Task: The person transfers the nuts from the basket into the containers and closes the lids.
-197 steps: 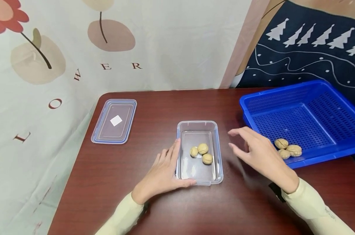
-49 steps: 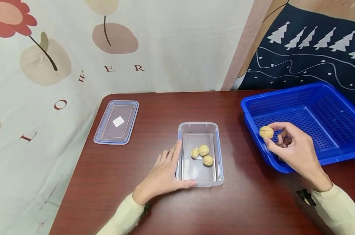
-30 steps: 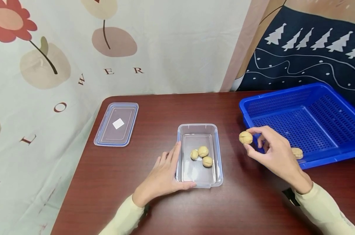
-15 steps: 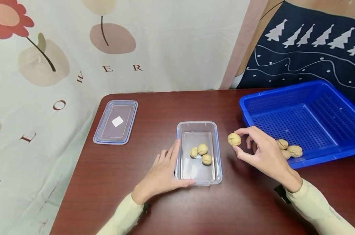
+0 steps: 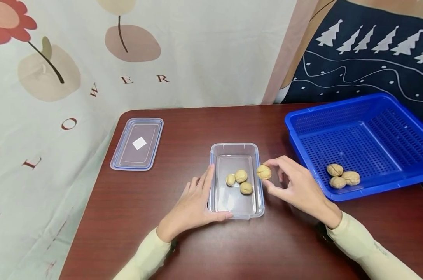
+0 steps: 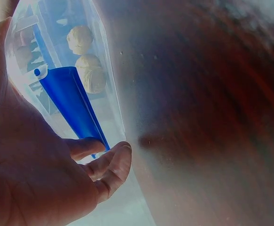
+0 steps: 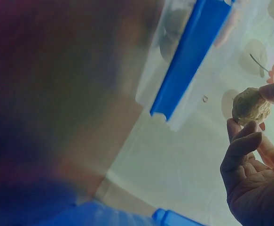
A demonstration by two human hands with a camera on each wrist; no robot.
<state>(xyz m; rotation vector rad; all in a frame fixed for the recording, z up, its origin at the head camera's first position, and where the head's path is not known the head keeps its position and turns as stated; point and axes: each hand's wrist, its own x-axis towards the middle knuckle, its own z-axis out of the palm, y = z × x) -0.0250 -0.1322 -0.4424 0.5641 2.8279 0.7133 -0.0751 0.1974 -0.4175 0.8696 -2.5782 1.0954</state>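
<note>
Head view, far left: white backdrop cloth (image 5: pixel 215 58) with printed flowers and dark-red letters, behind the reddish-brown worktop (image 5: pixel 127 202). Near the worktop's back left corner, lying flat: clear rectangular storage-box lid (image 5: pixel 134 155) with blue edging and a white square label (image 5: pixel 139 143).

Farther right: left hand (image 5: pixel 194 208) in a pale sleeve (image 5: pixel 143 249), fingers mostly extended along the left wall of a clear plastic storage box (image 5: pixel 229 204), thumb well apart from them on the near rim. In the left wrist view, close by the fingers: blue side flap (image 6: pixel 73 101) on the box.

Inside the box, clustered around the middle: three walnuts (image 5: pixel 241 176), the leftmost smallest.

At the box's right rim: single walnut (image 5: pixel 263 172), pinched between thumb and fingers of the right hand (image 5: pixel 299 186). In the right wrist view, pinched at its sides, palm clear of it. Contact between walnut and rim impossible to tell.

Past the right hand and right sleeve (image 5: pixel 355 239): blue perforated basket (image 5: pixel 351 144), three more walnuts (image 5: pixel 338 182) close together in its near left corner. Behind it, at far right: navy cloth (image 5: pixel 351 91) printed with white fir trees.
</note>
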